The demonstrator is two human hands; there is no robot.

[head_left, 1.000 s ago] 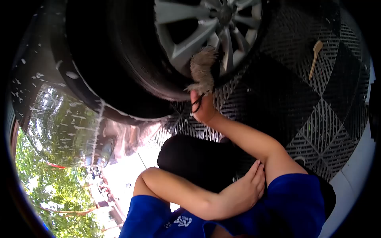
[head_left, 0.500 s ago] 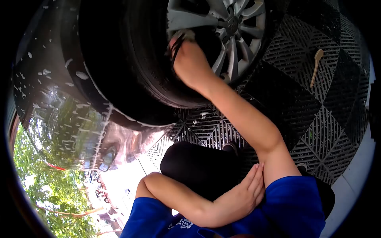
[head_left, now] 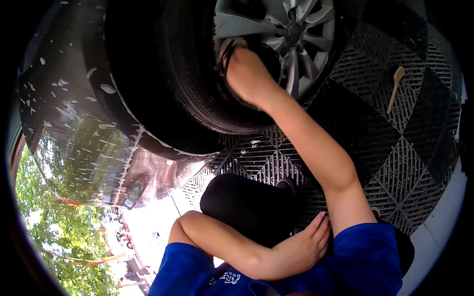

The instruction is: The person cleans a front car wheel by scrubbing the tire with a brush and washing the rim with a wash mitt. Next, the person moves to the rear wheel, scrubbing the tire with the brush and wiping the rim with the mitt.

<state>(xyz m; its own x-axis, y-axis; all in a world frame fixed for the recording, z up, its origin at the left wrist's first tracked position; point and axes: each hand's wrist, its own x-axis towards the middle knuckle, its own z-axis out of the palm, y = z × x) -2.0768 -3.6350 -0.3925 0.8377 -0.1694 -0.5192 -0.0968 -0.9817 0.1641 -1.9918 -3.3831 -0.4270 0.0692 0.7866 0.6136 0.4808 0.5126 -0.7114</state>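
Observation:
My right hand (head_left: 249, 76) reaches up to the wheel, over the edge between the silver rim (head_left: 296, 37) and the black tyre (head_left: 190, 98). Its fingers are closed around something dark with a greyish, fuzzy edge (head_left: 237, 43); black strips run beside the knuckles. Most of what it holds is hidden behind the hand. My left hand (head_left: 303, 244) lies across my body with its fingers stretched out, holding nothing, the tips close to my right upper arm.
Foam spots cover the dark car body (head_left: 74, 113) left of the wheel. A light-handled brush-like tool (head_left: 396, 89) lies on the black slatted floor tiles (head_left: 402, 167) at right. My bent knee (head_left: 242, 209) is below the tyre.
The whole view has shifted slightly, so the wheel and tool appear a little further right and lower. My right hand stays at the rim edge; my left hand keeps its pose.

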